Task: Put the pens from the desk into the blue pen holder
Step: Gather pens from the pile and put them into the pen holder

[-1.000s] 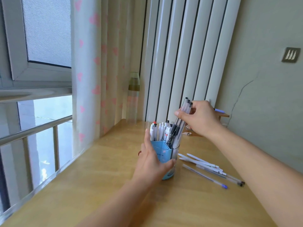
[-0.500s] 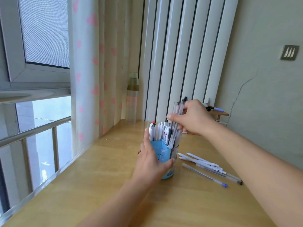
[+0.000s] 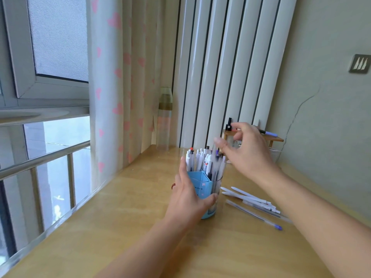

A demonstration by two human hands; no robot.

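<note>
The blue pen holder (image 3: 198, 183) stands upright on the wooden desk (image 3: 124, 227), packed with several white and clear pens (image 3: 202, 161). My left hand (image 3: 189, 199) wraps around its left and front side. Just above and right of the holder's top hovers my right hand (image 3: 245, 151), fingers spread and blurred, with nothing in it. Several loose pens (image 3: 251, 201) lie on the desk to the right of the holder, the nearest with a blue cap (image 3: 278, 227).
A clear bottle with a greenish cap (image 3: 165, 117) stands at the back by the heart-print curtain (image 3: 120, 81). A small wooden stand (image 3: 275, 139) with a blue marker sits against the wall. White slats lean in the corner. The window and rail are on the left.
My right hand lowered a bundle of pens into the holder, then let go and opened; the pens now stand inside. The left hand kept its hold on the holder.
</note>
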